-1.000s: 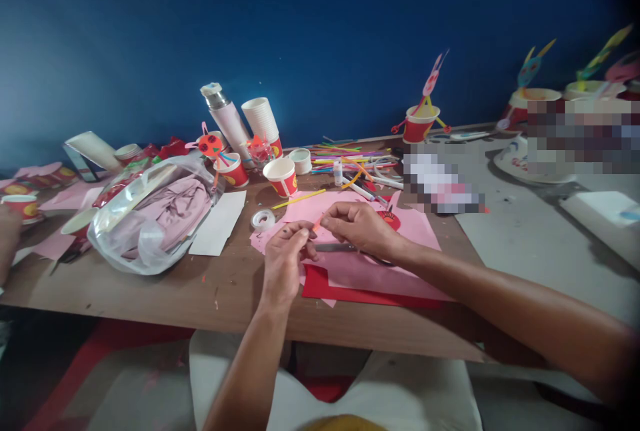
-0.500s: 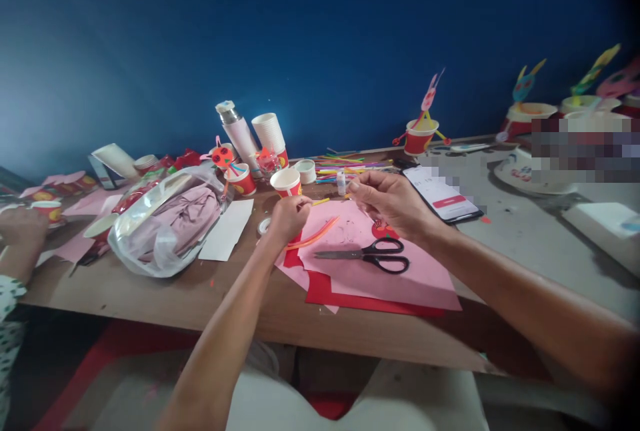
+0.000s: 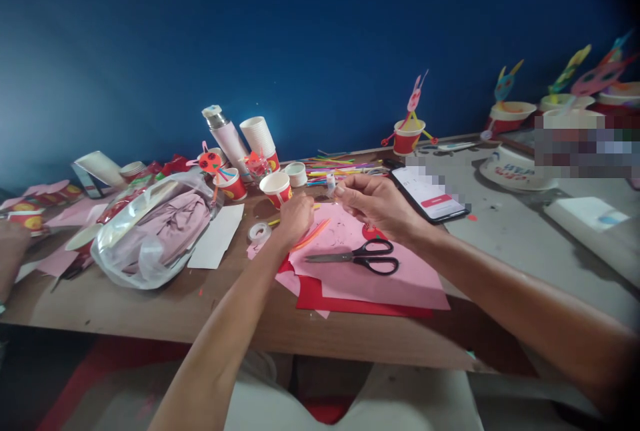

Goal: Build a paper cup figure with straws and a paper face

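Nearest, a red sheet (image 3: pixel 320 297) is seen at the front edge of the wooden worktop (image 3: pixel 150 304), with a pink sheet (image 3: pixel 390 281) laid over it and black-handled scissors (image 3: pixel 356 259) lying closed and unheld on the pink. Just beyond, the left hand (image 3: pixel 296 216) is closed in a pinch on an orange strip (image 3: pixel 311 233), whose free end slopes down onto the pink sheet; a roll of tape (image 3: pixel 259 232) lies just beside it. The right hand (image 3: pixel 373 203) is raised, its fingertips brought together at a small white glue bottle (image 3: pixel 331 183); whether the bottle is gripped or only touched cannot be told. The step in hand is judged to be the joining of the cut strip, cutting being done; the next move would call for the bottle to be steadied while the strip is kept taut and clear of the paper. Left of this, a clear plastic bag (image 3: pixel 155 231) of mauve cloth is shown, and another person's hand (image 3: pixel 10 251) at the far left edge. Farther back, a phone (image 3: pixel 427 194), loose coloured straws (image 3: pixel 340 167), a paper cup (image 3: pixel 277 189), a stack of cups (image 3: pixel 260 137) and a flask (image 3: pixel 225 134) are ranged before the blue wall (image 3: pixel 320 31).
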